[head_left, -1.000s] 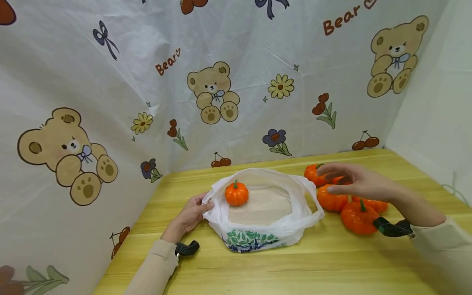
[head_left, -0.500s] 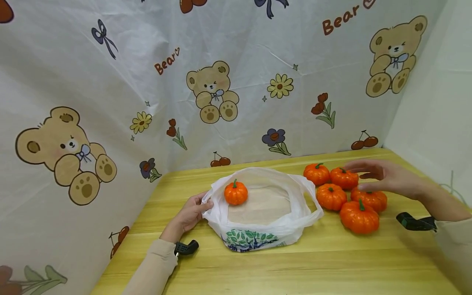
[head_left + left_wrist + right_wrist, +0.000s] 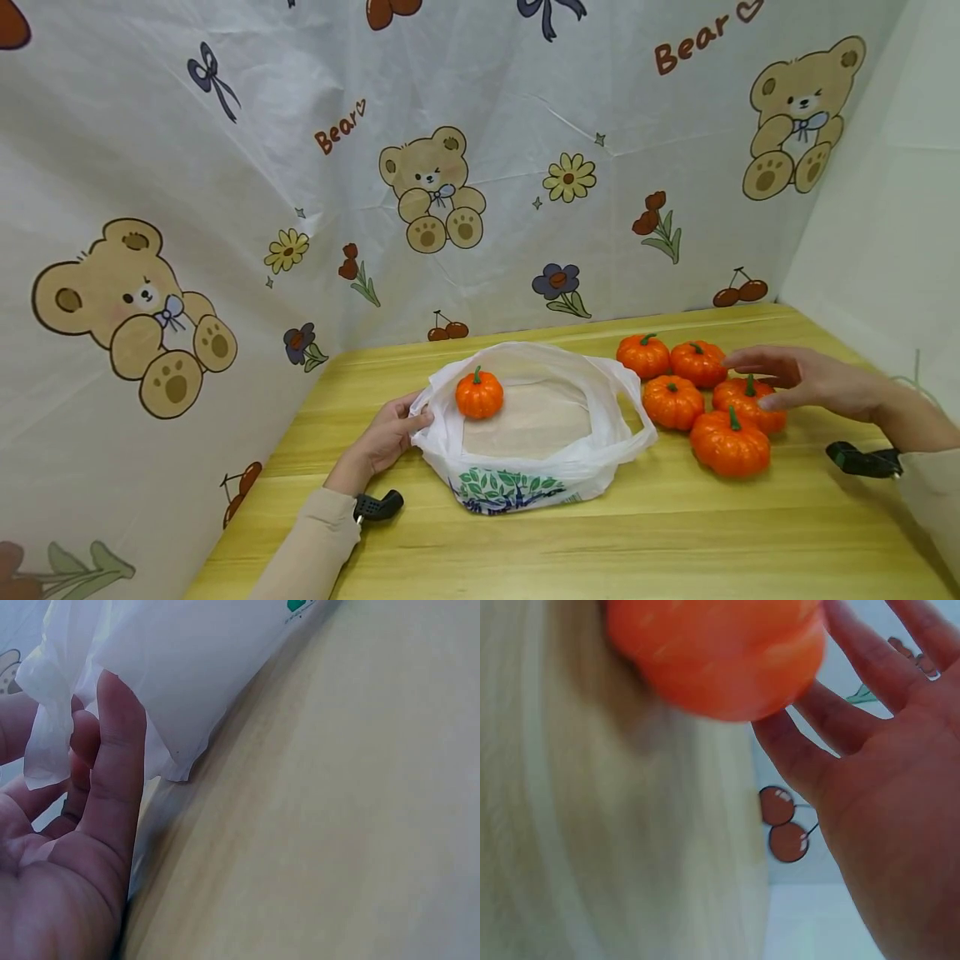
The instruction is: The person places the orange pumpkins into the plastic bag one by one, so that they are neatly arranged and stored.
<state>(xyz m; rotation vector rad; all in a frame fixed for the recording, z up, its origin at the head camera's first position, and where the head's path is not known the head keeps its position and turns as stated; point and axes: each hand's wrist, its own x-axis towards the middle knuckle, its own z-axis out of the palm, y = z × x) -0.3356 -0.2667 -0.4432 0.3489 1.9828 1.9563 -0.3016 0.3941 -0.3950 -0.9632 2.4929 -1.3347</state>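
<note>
A white plastic bag (image 3: 525,467) with a green leaf print stands with its mouth spread on the table. Inside it, at the left, is a small orange pumpkin (image 3: 480,395). My left hand (image 3: 386,433) pinches the bag's left edge between thumb and fingers; in the left wrist view a loose fold of plastic hangs among the fingers. Over on the right, my right hand (image 3: 817,383) is at the far-right pumpkin (image 3: 748,406), fingers extended and parted from the thumb. The right wrist view has that orange pumpkin (image 3: 720,660) at the fingertips; contact cannot be told.
Several more pumpkins (image 3: 730,446) sit close together right of the bag, touching or nearly so. The wooden table (image 3: 525,558) meets a bear-print sheet (image 3: 480,283) at the back and a white wall (image 3: 885,250) at the right. Each wrist carries a black device (image 3: 378,505).
My right hand has moved right, away from above the nearer pumpkins, and then lowered to the far-right pumpkin, whose stem now shows. The left hand and bag have stayed put.
</note>
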